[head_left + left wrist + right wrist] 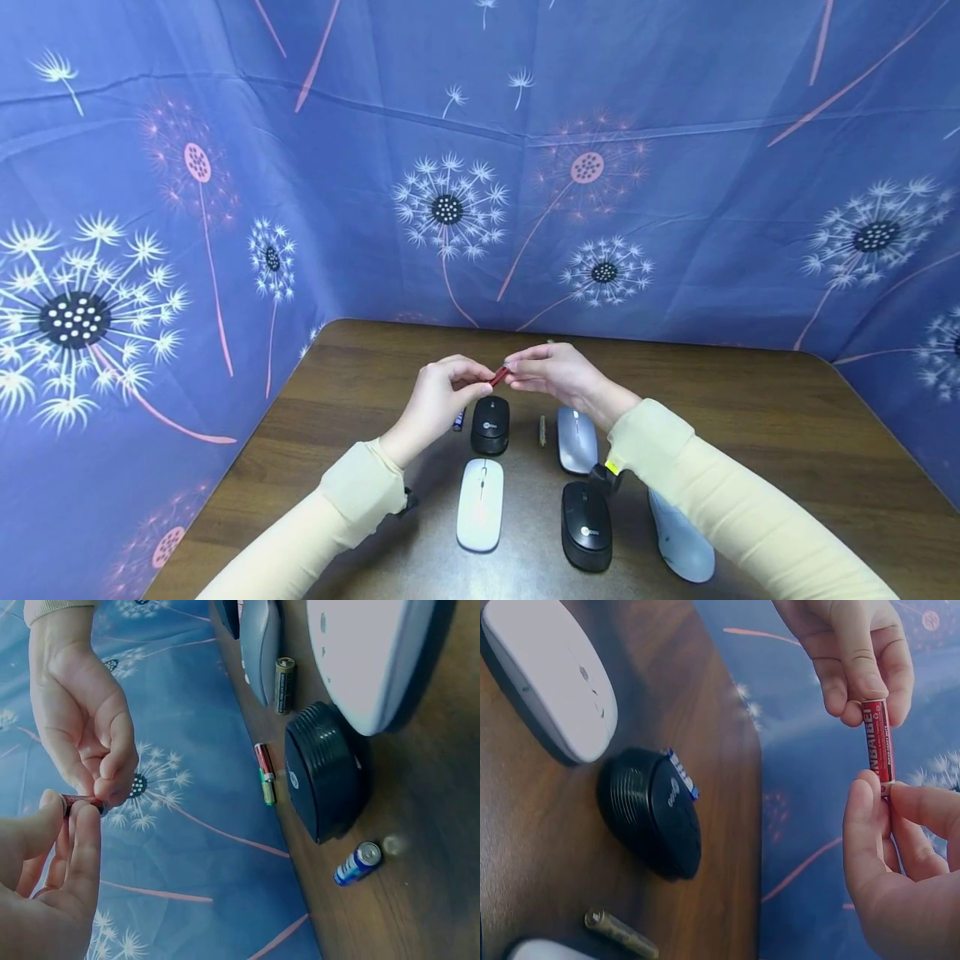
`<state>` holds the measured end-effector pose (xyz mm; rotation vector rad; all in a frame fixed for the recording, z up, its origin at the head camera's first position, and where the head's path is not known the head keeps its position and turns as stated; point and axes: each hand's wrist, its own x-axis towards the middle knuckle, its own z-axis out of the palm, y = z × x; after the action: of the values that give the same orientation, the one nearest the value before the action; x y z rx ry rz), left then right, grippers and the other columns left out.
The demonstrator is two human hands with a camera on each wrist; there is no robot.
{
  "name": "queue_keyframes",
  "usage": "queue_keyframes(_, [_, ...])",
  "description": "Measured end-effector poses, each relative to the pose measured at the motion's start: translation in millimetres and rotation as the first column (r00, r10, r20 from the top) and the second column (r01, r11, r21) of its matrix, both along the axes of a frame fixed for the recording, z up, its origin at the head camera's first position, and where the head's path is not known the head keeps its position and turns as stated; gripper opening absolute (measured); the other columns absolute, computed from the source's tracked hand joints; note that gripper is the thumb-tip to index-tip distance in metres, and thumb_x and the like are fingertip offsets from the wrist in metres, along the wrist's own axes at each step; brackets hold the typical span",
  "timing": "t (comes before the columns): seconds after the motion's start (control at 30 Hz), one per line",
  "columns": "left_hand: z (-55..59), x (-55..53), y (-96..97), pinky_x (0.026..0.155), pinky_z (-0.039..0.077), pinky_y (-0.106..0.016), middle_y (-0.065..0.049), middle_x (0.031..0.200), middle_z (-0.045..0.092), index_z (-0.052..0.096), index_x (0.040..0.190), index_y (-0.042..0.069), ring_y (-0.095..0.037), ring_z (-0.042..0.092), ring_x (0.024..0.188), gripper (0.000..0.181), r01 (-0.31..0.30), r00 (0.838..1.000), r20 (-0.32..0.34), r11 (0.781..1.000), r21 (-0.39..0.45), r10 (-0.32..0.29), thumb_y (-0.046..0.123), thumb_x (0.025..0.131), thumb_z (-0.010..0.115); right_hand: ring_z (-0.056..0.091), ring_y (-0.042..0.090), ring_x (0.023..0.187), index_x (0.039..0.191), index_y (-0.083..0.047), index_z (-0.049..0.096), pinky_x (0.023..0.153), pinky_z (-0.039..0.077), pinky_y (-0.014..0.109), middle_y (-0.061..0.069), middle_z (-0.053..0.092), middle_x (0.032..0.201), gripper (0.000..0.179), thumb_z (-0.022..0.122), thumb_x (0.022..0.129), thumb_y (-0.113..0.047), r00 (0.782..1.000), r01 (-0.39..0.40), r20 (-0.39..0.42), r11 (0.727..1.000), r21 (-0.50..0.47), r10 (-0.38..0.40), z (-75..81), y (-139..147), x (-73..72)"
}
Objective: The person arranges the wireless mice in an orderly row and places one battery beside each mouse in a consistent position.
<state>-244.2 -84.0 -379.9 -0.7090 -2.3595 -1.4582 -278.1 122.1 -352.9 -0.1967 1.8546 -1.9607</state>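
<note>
A red battery (499, 377) is held above the table, just beyond a black mouse (491, 425). My left hand (444, 398) pinches one end of it between thumb and fingers. The other end is pinched by the fingertips of my right hand (558, 373). White lettering shows along the red battery (878, 739) in the right wrist view, where it stands nearly upright between the two hands. Beside the black mouse lies a blue battery (358, 864). A gold and dark battery (542, 432) rests between the black mouse and a grey mouse (577, 442).
Nearer on the wooden table (300, 467) are a white mouse (480, 505), a second black mouse (587, 527) and a pale grey-blue mouse (682, 537), partly behind the right sleeve. A red battery (263, 760) and a green battery (268, 791) lie near the far edge. Patterned blue cloth (510, 100) hangs behind.
</note>
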Motion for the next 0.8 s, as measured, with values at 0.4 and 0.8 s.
queue_keyframes(0.4, [-11.5, 23.2, -21.9, 0.068, 0.054, -0.022, 0.005, 0.083, 0.068, 0.074, 0.087, 0.012, -0.007, 0.063, 0.078, 0.012, -0.023, 0.999, -0.035, 0.997, -0.078, 0.02, 0.009, 0.076, 0.078, 0.068, 0.015, 0.076, 0.112, 0.016, 0.058, 0.078, 0.056, 0.032, 0.01, 0.069, 0.085, 0.027, 0.061, 0.088, 0.002, 0.998, -0.062, -0.019, 0.992, 0.113, 0.065, -14.6, -28, 7.5])
queue_keyframes(0.8, [-25.8, 46.6, -42.9, 0.066, 0.055, -0.024, 0.003, 0.081, 0.068, 0.073, 0.085, 0.009, -0.006, 0.063, 0.074, 0.014, -0.02, 0.998, -0.063, 0.987, -0.162, 0.01, 0.01, 0.072, 0.08, 0.067, 0.014, 0.072, 0.106, 0.017, 0.062, 0.075, 0.057, 0.032, 0.014, 0.07, 0.085, 0.024, 0.062, 0.085, 0.004, 0.987, -0.163, 0.014, 0.976, 0.142, 0.163, -34.7, -52, 17.9])
